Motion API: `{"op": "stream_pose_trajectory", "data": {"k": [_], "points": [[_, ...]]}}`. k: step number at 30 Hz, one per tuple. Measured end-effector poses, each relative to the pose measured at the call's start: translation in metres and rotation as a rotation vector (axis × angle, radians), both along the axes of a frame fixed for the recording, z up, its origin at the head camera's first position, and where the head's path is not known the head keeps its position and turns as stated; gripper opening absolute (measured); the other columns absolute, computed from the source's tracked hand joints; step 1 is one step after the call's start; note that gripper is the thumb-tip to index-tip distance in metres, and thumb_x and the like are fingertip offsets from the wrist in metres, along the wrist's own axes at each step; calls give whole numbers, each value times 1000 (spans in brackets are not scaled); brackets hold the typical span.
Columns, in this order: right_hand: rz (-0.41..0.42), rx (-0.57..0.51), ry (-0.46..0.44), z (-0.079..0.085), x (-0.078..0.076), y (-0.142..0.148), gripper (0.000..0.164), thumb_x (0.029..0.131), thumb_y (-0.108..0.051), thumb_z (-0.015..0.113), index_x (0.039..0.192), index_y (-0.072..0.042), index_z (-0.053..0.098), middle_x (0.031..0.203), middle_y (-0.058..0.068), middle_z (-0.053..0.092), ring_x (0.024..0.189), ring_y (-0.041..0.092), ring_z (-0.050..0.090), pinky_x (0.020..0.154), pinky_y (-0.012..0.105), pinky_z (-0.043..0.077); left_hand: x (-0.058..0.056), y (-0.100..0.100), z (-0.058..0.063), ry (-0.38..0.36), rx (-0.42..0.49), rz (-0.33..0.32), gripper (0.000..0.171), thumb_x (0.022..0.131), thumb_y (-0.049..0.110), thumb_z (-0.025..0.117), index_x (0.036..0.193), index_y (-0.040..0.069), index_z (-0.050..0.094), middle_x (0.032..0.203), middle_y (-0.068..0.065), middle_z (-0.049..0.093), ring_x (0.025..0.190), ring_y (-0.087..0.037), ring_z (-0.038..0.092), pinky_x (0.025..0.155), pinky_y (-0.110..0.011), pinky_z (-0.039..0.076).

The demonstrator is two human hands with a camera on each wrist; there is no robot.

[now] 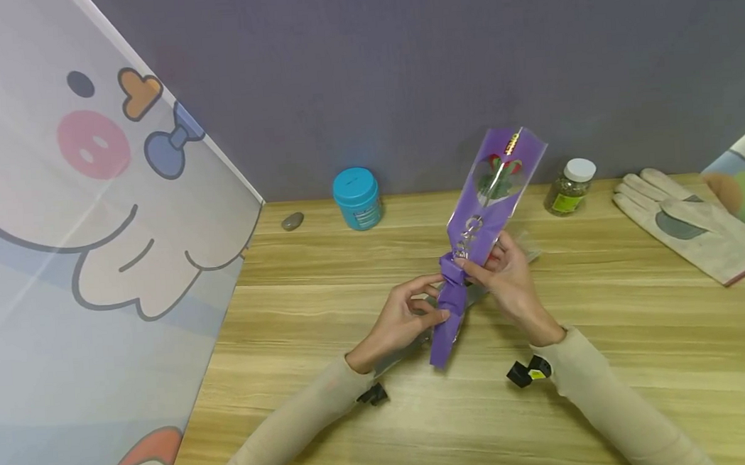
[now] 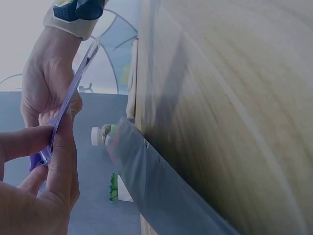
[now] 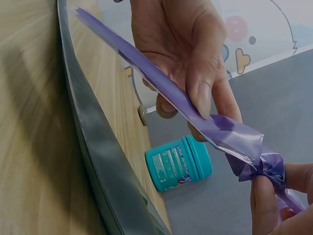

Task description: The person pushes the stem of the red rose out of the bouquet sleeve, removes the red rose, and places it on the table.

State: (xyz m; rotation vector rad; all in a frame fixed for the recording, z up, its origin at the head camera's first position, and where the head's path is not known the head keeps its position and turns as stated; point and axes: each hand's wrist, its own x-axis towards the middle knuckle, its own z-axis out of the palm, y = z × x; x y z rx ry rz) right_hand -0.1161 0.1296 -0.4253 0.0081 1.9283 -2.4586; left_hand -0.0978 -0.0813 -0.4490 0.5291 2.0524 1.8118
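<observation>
A single rose [image 1: 500, 171] with red petals and green leaves lies inside a purple wrapper [image 1: 464, 216] with a clear front, held tilted above the table. A purple ribbon knot [image 3: 266, 169] gathers the wrapper around the stem. My right hand [image 1: 513, 288] pinches the wrapper at the knot, thumb in front and fingers partly hidden behind. Lower down, my left hand [image 1: 403, 319] pinches the purple tail between thumb and fingers. Beneath both hands, a long grey see-through sleeve [image 2: 171, 191] rests on the table; its contents are mostly hidden.
A blue lidded tub [image 1: 358, 199] and a grey stone [image 1: 292, 221] stand at the back left of the wooden table [image 1: 276, 338]. Toward the back right are a white-capped jar [image 1: 570, 188] and a pair of work gloves [image 1: 692, 223]. A dark wall rises behind.
</observation>
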Motion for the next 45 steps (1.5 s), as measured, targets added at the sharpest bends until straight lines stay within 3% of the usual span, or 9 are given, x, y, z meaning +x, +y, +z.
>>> {"op": "stream_pose_trajectory", "data": {"k": [13, 27, 39, 45], "points": [[-13, 57, -16, -2, 3, -3, 65, 91, 14, 68, 148, -3, 42, 109, -20, 73, 95, 3, 74, 79, 23, 63, -2, 1, 0, -18, -14, 6, 59, 89, -6, 74, 146, 4, 57, 115, -22, 65, 75, -3, 70, 68, -24, 60], [-40, 42, -32, -6, 3, 0, 61, 92, 9, 71, 144, -12, 47, 109, -18, 74, 95, 3, 74, 78, 23, 63, -4, 1, 0, -18, -37, -1, 60, 90, -3, 75, 146, 7, 57, 116, -20, 66, 77, -5, 70, 66, -23, 58], [-123, 10, 30, -8, -1, 3, 66, 89, 13, 71, 149, -2, 46, 111, -15, 75, 98, 2, 73, 87, 19, 60, -2, 0, 2, -14, -65, -45, 59, 92, 1, 76, 147, 12, 58, 117, -17, 64, 78, -8, 71, 69, -34, 62], [-130, 14, 35, -7, -1, 7, 67, 92, 10, 70, 152, -6, 45, 116, -14, 73, 100, 4, 73, 87, 19, 60, 0, 1, 3, -10, -55, -80, 63, 90, -3, 76, 148, 11, 56, 117, -17, 63, 75, -7, 70, 71, -53, 64]]}}
